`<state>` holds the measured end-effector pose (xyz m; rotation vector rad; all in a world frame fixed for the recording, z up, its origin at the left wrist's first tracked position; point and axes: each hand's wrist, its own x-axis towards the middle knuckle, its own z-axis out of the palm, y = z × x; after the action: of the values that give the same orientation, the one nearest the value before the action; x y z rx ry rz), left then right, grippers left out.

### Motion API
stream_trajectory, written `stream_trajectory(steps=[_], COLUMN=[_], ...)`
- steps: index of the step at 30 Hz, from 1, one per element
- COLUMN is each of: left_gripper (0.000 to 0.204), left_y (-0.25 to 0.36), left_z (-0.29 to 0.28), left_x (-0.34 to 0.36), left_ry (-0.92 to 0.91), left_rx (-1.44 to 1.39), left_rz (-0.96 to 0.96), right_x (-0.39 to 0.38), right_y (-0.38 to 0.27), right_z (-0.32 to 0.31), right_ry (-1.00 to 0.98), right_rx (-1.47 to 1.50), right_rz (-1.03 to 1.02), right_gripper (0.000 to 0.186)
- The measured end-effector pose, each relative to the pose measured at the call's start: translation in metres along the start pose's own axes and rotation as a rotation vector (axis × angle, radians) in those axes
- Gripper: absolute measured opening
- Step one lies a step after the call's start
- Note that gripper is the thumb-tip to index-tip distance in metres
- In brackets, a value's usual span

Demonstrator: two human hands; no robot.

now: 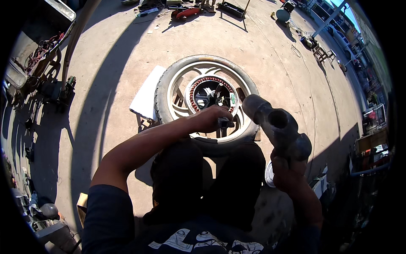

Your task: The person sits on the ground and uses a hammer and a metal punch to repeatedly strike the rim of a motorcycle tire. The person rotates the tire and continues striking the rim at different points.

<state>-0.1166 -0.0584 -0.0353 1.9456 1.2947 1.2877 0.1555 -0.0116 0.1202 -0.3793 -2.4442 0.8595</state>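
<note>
A wheel with a tyre [172, 76] lies flat in front of my knees, raised on supports. Its exposed hub [203, 83] has a ring of copper coils around a dark centre. Over the hub, my left hand [213, 116] is closed on a dark metal tool [225, 123], its end poking out below my fingers; where its tip rests is hidden. On the right, my right hand [287, 173] grips a heavy hammer [296, 148], held up with its large metal head toward the wheel, near the camera.
A white board [144, 95] lies left of the tyre. Machinery and cables [57, 89] crowd the left edge. A red tool [188, 12] and a black tray [231, 9] sit at the back; a stool [321, 55] and other items line the right. A round pale lid [269, 173] is beside my right knee.
</note>
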Motion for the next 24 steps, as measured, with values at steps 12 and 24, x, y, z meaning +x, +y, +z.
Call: stream_trajectory(steps=[12, 24], left_gripper=[0.012, 0.025], left_y=[-0.009, -0.025], left_z=[0.0, -0.117], left_x=[-0.007, -0.002], left_ry=[0.049, 0.616], left_rx=[-0.07, -0.323], left_rz=[-0.031, -0.238], right_x=[0.018, 0.045], right_y=[0.03, 0.041], right_z=[0.008, 0.044], right_ry=[-0.113, 0.043], right_rx=[-0.21, 0.289], right_rz=[0.013, 0.508], right_gripper=[0.022, 0.035])
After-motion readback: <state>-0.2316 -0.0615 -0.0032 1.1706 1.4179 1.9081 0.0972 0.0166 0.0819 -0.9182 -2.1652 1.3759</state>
